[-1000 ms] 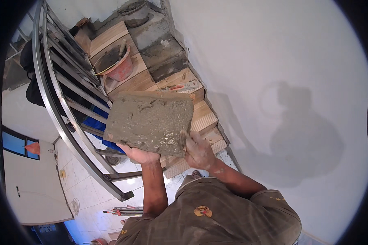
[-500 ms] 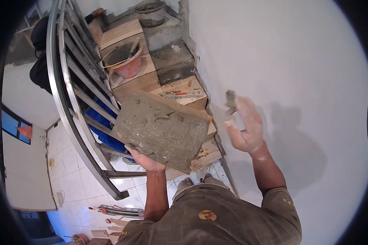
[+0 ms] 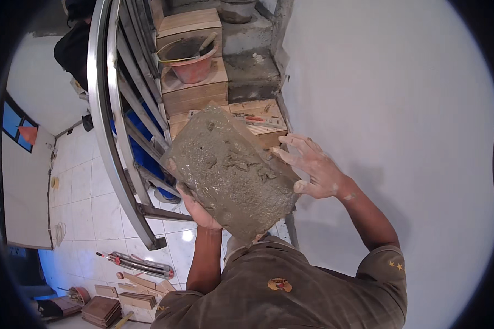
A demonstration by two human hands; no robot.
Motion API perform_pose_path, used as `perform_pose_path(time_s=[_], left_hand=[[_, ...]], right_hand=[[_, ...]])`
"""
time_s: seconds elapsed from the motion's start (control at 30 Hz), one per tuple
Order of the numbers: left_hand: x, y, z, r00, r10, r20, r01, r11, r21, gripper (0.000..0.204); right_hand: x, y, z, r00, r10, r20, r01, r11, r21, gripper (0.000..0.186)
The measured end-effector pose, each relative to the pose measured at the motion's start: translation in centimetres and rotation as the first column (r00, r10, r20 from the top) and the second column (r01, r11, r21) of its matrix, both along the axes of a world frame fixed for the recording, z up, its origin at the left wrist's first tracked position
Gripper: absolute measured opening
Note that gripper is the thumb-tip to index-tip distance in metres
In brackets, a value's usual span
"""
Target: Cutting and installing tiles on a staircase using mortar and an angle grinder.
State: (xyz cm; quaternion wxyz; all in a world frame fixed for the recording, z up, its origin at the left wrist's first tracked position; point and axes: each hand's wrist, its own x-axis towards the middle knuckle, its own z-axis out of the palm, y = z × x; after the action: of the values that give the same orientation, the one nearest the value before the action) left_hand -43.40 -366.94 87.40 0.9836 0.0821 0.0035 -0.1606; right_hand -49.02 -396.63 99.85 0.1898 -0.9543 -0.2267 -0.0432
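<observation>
A rectangular tile (image 3: 230,170) lies across my left hand (image 3: 200,213), its upturned face thickly coated in wet grey mortar. My left fingers wrap beneath its lower left side, so their tips are mostly hidden. Beside the tile's right edge, my right hand (image 3: 317,169) has its fingers spread and whitened with dried mortar. No object shows in that hand. Whether its fingertips touch the tile's edge I cannot tell.
A metal railing (image 3: 97,77) curves along the left. On the wood-look steps stand a red bucket (image 3: 193,71) with a trowel (image 3: 207,41) and a levelling tool (image 3: 266,120). A white wall (image 3: 389,109) rises at right. Below left lie a tile cutter (image 3: 142,266) and stacked tiles (image 3: 101,310).
The small lump of mortar at my right fingertips is gone from view, and that hand has come closer to the tile. The tile has turned clockwise. My view has shifted.
</observation>
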Motion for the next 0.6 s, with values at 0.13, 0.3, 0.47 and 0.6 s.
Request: perform_pose_path(time_s=[0.13,0.3,0.47,0.6], left_hand=[[0.0,0.6,0.2,1.0,0.024,-0.003,-0.023,0.999,0.034,0.074],[0.3,1.3,0.9,0.999,0.019,-0.04,-0.016,0.998,0.067,0.073],[0.5,2.2,1.0,0.999,-0.033,-0.016,0.034,0.997,0.071,0.075],[-0.6,1.6,0.3,0.992,-0.116,0.045,0.113,0.992,0.059,0.078]], right_hand=[[-0.2,-0.2,-1.6,0.997,0.036,-0.072,-0.023,0.984,0.176,0.08],[-1.0,-1.9,-2.4,0.975,-0.089,-0.205,0.077,0.995,-0.069,0.073],[0.9,-1.5,0.8,0.981,-0.097,-0.169,0.148,0.936,0.318,0.073],[4.7,1.6,5.0,0.981,-0.188,0.046,0.186,0.981,0.051,0.068]])
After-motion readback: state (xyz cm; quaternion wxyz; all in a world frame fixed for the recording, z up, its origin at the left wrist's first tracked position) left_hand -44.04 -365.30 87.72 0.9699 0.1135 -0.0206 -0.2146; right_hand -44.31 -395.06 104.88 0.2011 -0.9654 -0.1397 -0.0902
